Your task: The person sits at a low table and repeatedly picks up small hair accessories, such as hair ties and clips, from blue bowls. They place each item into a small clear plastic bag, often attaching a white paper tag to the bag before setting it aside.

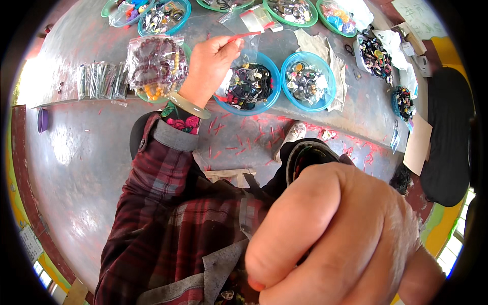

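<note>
Table [56, 61] at 12 o'clock; pinching red strip [246, 36] in left hand [209, 65], probably high to clear tub [276, 86]; can't tell grip of right hand [335, 239].

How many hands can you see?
2: the left hand up near the bowls, pinching a thin red strip; the right hand, looking big, at the lower right.

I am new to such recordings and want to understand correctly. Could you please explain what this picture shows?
There is no machine here: these are a person's bare hands, seen from a camera worn on the head. The left hand pinches a thin red strip over the grey table. The right hand looks huge because it is close to the lens; what it holds, if anything, is hidden. On the table are plastic bowls of small mixed items and bagged dark-red beads.
</note>
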